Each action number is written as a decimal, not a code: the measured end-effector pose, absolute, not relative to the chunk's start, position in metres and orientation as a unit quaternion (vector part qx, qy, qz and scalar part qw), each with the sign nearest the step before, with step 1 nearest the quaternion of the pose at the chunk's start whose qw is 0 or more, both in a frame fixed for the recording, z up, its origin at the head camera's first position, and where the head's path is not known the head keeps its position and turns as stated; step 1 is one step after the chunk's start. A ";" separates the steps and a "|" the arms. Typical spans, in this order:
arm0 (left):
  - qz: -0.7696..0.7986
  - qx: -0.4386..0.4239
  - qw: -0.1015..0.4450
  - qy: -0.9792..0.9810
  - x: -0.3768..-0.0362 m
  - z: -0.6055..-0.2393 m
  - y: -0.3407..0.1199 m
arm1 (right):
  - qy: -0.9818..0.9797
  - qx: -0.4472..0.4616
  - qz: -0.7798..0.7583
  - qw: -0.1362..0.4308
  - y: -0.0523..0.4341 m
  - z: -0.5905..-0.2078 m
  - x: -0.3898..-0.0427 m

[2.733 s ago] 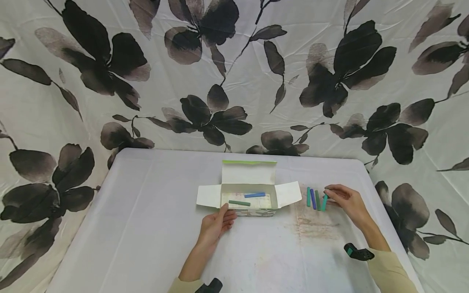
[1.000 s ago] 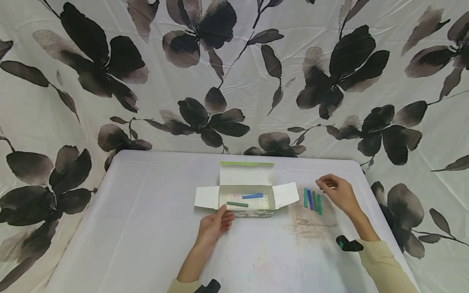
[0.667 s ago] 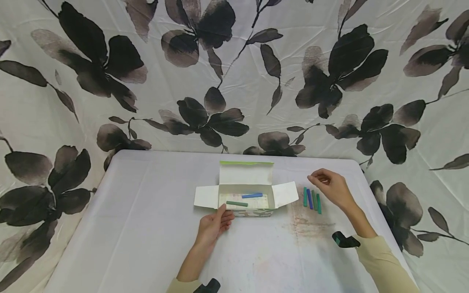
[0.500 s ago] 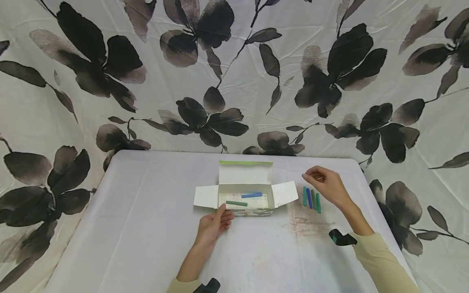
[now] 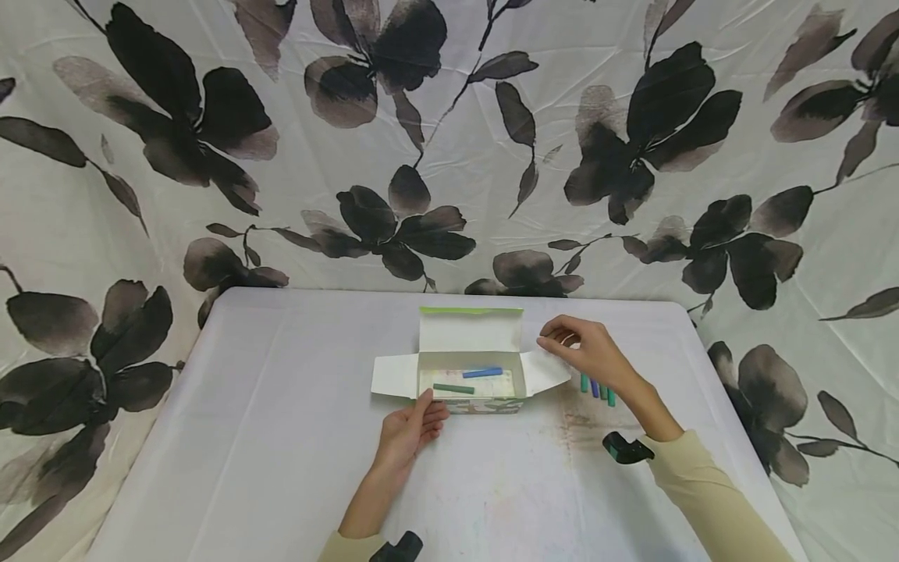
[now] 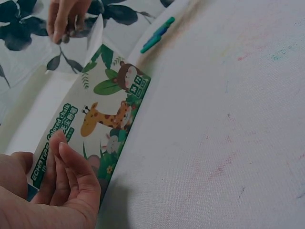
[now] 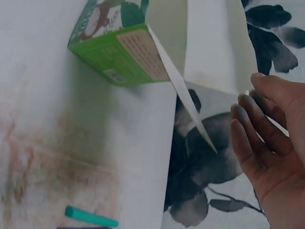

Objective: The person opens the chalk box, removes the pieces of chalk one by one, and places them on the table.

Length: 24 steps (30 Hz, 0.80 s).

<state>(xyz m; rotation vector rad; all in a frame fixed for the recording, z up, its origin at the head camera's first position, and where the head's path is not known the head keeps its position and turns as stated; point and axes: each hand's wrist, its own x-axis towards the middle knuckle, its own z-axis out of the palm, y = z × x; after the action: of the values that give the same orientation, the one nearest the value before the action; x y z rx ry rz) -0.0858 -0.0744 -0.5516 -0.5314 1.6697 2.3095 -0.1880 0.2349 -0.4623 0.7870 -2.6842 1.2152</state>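
Left hand [image 5: 413, 428] rests with fingers relaxed against the front wall of the open chalk box [image 5: 469, 406] on the worktop [image 5: 267, 437], green and blue sticks inside. Right hand [image 5: 586, 353] hovers over the box's right flap [image 5: 544, 373], fingers curled, seemingly pinching a chalk; loose chalks [image 5: 595, 388] lie just behind it.

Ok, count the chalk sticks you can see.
5, plus possibly one hidden. A blue chalk stick and a dark green chalk stick lie inside the open cardboard box; three more lie on the white table under the right hand, which may hide another.
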 end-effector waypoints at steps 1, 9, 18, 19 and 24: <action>0.790 -0.181 0.121 0.573 -0.086 -0.551 -0.075 | -0.877 0.264 0.400 0.043 0.231 -0.463 -0.189; 0.787 -0.179 0.124 0.578 -0.086 -0.550 -0.075 | -0.861 0.300 0.410 0.005 0.205 -0.471 -0.191; 0.791 -0.182 0.125 0.571 -0.086 -0.551 -0.075 | -0.850 0.328 0.409 -0.046 0.178 -0.479 -0.192; 0.791 -0.183 0.124 0.571 -0.086 -0.551 -0.075 | -0.849 0.331 0.409 -0.050 0.175 -0.480 -0.192; 0.792 -0.183 0.121 0.569 -0.087 -0.552 -0.075 | -0.849 0.340 0.399 -0.065 0.161 -0.486 -0.192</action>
<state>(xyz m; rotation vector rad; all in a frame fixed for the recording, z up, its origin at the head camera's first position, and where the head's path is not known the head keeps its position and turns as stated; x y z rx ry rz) -0.0868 -0.0746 -0.5516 -0.5347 1.6630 2.3131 -0.1924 0.1613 -0.4862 1.1142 -2.7835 1.3085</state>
